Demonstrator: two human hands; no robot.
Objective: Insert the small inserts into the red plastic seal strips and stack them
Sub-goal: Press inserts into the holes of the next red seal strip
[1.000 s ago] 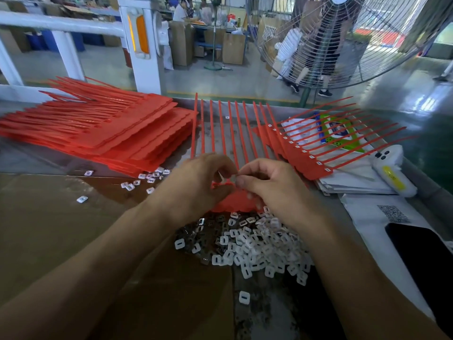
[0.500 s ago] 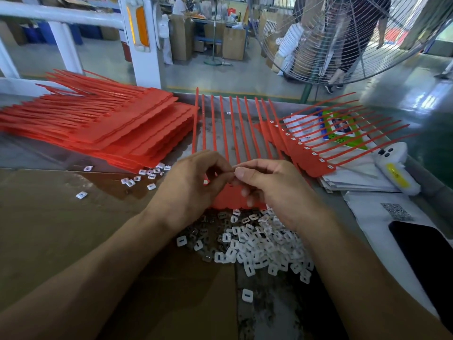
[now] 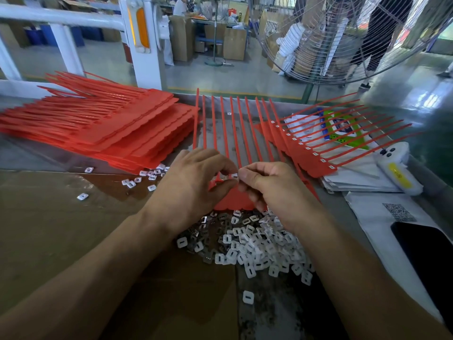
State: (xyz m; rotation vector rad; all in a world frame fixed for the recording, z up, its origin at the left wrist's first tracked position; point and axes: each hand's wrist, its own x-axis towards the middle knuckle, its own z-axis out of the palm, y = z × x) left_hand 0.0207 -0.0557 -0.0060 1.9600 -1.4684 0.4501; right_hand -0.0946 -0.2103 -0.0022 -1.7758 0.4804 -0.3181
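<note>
Where both hands' grip meets — white insert (image 3: 234, 175).

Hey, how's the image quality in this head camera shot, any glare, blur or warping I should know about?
Head view: wide-angle warping bows the white railing and splays the red seal strips; daylight glares off the green floor; the fan and far workshop look soft; the left hand, right hand and pile of white inserts are sharp and evenly lit.
</note>
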